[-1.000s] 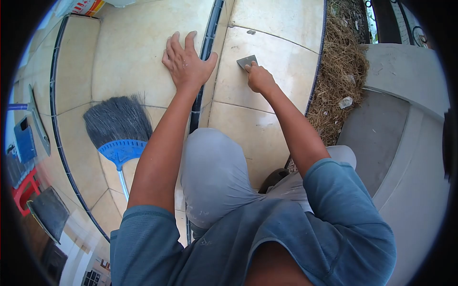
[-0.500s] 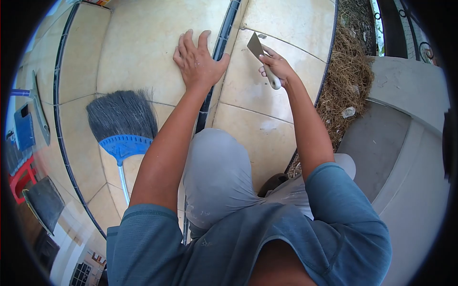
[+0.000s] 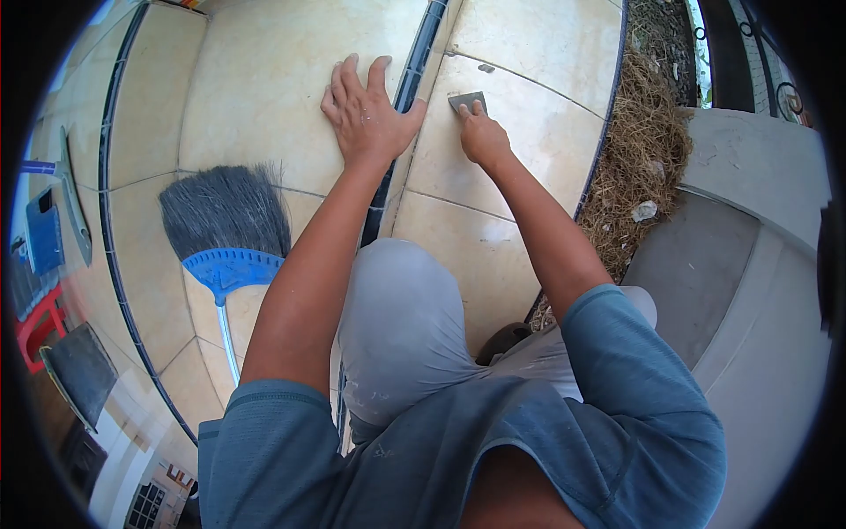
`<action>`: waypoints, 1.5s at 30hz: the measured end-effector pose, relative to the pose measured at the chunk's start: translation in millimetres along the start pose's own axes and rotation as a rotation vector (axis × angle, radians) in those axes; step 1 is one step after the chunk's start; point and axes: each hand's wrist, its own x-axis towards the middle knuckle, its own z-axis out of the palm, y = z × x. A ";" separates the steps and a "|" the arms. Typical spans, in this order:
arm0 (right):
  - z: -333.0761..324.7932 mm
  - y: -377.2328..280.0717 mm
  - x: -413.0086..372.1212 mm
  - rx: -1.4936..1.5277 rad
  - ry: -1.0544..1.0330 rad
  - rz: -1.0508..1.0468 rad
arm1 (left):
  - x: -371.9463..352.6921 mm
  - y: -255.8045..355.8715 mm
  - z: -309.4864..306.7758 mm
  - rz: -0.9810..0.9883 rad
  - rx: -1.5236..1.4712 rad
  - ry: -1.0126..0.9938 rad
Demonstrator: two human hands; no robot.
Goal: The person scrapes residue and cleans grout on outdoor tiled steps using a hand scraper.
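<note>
My right hand (image 3: 482,137) grips a metal scraper (image 3: 466,100) and presses its flat blade down on a cream floor tile (image 3: 529,132). The handle is hidden inside my fist. My left hand (image 3: 368,113) lies flat with fingers spread on the neighbouring tile (image 3: 264,88), thumb at the dark grout strip (image 3: 405,84) that runs between the two tiles. A small dark speck (image 3: 486,68) sits on the tile just beyond the blade. My grey-trousered knee (image 3: 397,309) is bent below both arms.
A broom with grey bristles and a blue head (image 3: 225,234) lies on the tiles at left. Dry straw (image 3: 643,132) lines the tile edge at right, beside a grey concrete ledge (image 3: 740,220). A red stool (image 3: 35,322) and other tools sit at far left.
Half a second ago the scraper was lifted with its blade tilted up; now my right hand has brought the blade back down flat on the tile. My left hand stays planted.
</note>
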 end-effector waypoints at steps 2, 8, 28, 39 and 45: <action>-7.9 -1.2 16.4 -0.027 -0.047 -0.012 | 1.1 0.7 -1.8 0.005 -0.009 0.000; -0.3 -0.7 15.7 -0.009 -0.008 0.001 | 1.2 -0.1 0.8 0.011 -0.003 0.013; -13.2 -5.9 35.7 -0.026 -0.166 0.017 | -0.9 2.8 0.5 0.011 0.003 0.016; -6.5 0.2 17.6 -0.036 -0.047 0.001 | 1.5 0.4 -0.1 0.020 -0.007 0.012; -17.5 -4.6 37.1 -0.052 -0.078 0.044 | -1.1 2.3 1.7 0.012 -0.009 0.003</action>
